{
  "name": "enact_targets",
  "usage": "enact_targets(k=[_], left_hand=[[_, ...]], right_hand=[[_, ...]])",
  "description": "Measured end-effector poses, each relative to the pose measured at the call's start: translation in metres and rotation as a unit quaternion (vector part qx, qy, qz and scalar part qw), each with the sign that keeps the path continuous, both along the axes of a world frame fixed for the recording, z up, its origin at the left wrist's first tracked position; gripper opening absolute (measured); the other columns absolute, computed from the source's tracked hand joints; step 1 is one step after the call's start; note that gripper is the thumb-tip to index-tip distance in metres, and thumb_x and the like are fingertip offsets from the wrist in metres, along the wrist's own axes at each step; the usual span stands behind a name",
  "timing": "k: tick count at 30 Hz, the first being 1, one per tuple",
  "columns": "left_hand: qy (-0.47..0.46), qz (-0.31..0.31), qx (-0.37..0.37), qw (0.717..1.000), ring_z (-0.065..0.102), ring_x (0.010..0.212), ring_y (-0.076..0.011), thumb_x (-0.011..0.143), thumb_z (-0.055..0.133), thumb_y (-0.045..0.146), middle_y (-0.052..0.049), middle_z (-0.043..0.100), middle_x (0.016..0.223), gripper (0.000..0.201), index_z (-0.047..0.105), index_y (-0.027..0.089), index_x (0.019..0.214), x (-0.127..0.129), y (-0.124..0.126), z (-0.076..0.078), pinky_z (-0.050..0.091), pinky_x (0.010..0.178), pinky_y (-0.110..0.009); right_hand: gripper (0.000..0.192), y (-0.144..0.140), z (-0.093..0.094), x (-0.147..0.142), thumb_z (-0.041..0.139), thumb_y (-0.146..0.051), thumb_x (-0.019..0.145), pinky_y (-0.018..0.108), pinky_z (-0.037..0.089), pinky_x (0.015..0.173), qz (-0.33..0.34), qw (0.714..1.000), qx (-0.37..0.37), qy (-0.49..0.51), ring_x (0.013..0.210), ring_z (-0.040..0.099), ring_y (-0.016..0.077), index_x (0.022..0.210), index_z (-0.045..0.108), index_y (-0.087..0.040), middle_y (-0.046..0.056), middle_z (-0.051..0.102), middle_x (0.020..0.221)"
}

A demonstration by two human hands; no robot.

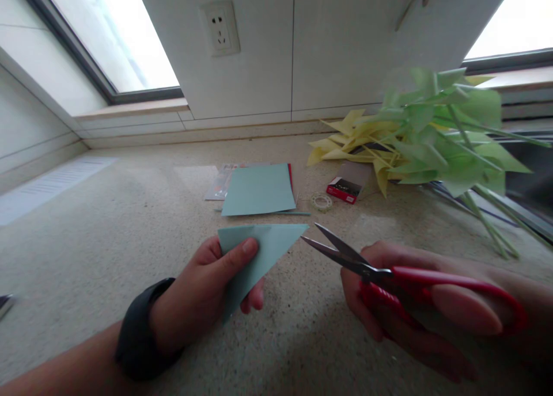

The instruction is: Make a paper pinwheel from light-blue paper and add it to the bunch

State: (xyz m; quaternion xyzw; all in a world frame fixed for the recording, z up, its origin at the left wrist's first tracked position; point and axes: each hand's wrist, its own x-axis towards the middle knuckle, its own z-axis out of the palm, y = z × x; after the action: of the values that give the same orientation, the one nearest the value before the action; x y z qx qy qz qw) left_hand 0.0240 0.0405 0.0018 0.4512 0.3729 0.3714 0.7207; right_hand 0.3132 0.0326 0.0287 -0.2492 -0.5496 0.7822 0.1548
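"Doing what now?"
"Seemingly lining up a cut: pinching triangular blue paper (268, 246) between thumb and fingers of the left hand (205, 286), above the counter (108, 258); gripping red-handled scissors (375, 274) in the curled fingers of the right hand (432, 327), with parted blades near the paper."
"Calling for what next?"
"Probably steady pinch, careful aim."

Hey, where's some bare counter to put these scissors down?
The widest bare patch of counter lies between the printed sheet and the flat blue paper, beyond your left hand. A smaller one sits between the small box, the scissors and the green sticks. Back right is crowded with yellow pinwheels and green pinwheels.
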Motion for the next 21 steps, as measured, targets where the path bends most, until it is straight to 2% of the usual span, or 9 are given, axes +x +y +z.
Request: enact_targets(k=[4, 6, 7, 10, 13, 17, 21], left_hand=[[0.019, -0.002, 0.010, 1.000, 0.054, 0.042, -0.0056, 0.089, 0.071, 0.053, 0.002, 0.065, 0.051, 0.042, 0.063, 0.015, 0.072, 0.001, 0.000, 0.002, 0.041, 0.044, -0.012], [0.030, -0.001, 0.016, 0.999, 0.054, 0.042, -0.0063, 0.089, 0.070, 0.054, 0.001, 0.066, 0.051, 0.043, 0.063, 0.015, 0.071, 0.000, 0.001, 0.002, 0.042, 0.044, -0.014], [0.034, 0.003, 0.017, 0.999, 0.054, 0.042, -0.0065, 0.089, 0.069, 0.054, 0.001, 0.066, 0.052, 0.043, 0.063, 0.015, 0.071, 0.000, 0.001, 0.001, 0.042, 0.043, -0.014], [0.047, 0.020, 0.025, 0.998, 0.058, 0.043, -0.0077, 0.088, 0.071, 0.054, 0.001, 0.069, 0.053, 0.043, 0.063, 0.016, 0.069, -0.001, 0.000, -0.002, 0.045, 0.044, -0.015], [0.061, 0.030, 0.036, 0.997, 0.064, 0.048, -0.0103, 0.086, 0.073, 0.053, -0.001, 0.073, 0.058, 0.040, 0.068, 0.016, 0.073, -0.003, -0.002, -0.004, 0.050, 0.047, -0.016], [0.044, 0.007, 0.045, 0.998, 0.071, 0.060, -0.0121, 0.089, 0.074, 0.044, -0.004, 0.078, 0.069, 0.029, 0.075, 0.016, 0.083, -0.006, -0.006, -0.004, 0.057, 0.057, -0.018], [0.015, -0.035, 0.025, 0.999, 0.072, 0.060, -0.0121, 0.088, 0.076, 0.041, -0.004, 0.079, 0.075, 0.025, 0.075, 0.016, 0.086, -0.008, -0.008, -0.001, 0.058, 0.058, -0.019]], right_hand=[[0.065, 0.002, -0.001, 0.000, 0.059, -0.078, 0.080, 0.017, 0.035, 0.040, -0.006, 0.999, 0.013, -0.028, 0.040, 0.039, 0.0067, 0.097, 0.063, -0.016, -0.007, 0.043, 0.056], [0.066, 0.009, -0.003, 0.001, 0.058, -0.081, 0.079, 0.019, 0.038, 0.041, 0.030, 0.999, 0.017, -0.038, 0.040, 0.042, 0.0078, 0.097, 0.062, -0.017, -0.007, 0.043, 0.055], [0.067, 0.013, -0.003, 0.002, 0.060, -0.081, 0.077, 0.020, 0.041, 0.041, 0.089, 0.995, 0.012, -0.030, 0.040, 0.045, 0.0089, 0.098, 0.060, -0.018, -0.007, 0.045, 0.055], [0.062, 0.024, -0.005, 0.005, 0.059, -0.075, 0.082, 0.019, 0.045, 0.043, 0.132, 0.991, 0.029, -0.022, 0.042, 0.049, 0.0095, 0.104, 0.060, -0.017, -0.005, 0.048, 0.058], [0.057, 0.031, -0.008, 0.010, 0.059, -0.070, 0.086, 0.018, 0.043, 0.043, 0.123, 0.991, 0.047, -0.020, 0.042, 0.048, 0.0076, 0.105, 0.061, -0.017, -0.004, 0.050, 0.062], [0.040, 0.035, -0.012, 0.018, 0.059, -0.056, 0.089, 0.016, 0.041, 0.042, 0.134, 0.990, 0.045, -0.016, 0.043, 0.050, 0.0066, 0.105, 0.063, -0.019, -0.003, 0.052, 0.066], [0.043, 0.039, -0.010, 0.023, 0.063, -0.053, 0.085, 0.016, 0.040, 0.042, 0.140, 0.990, 0.030, -0.016, 0.049, 0.054, 0.0081, 0.111, 0.066, -0.019, 0.000, 0.059, 0.075]])
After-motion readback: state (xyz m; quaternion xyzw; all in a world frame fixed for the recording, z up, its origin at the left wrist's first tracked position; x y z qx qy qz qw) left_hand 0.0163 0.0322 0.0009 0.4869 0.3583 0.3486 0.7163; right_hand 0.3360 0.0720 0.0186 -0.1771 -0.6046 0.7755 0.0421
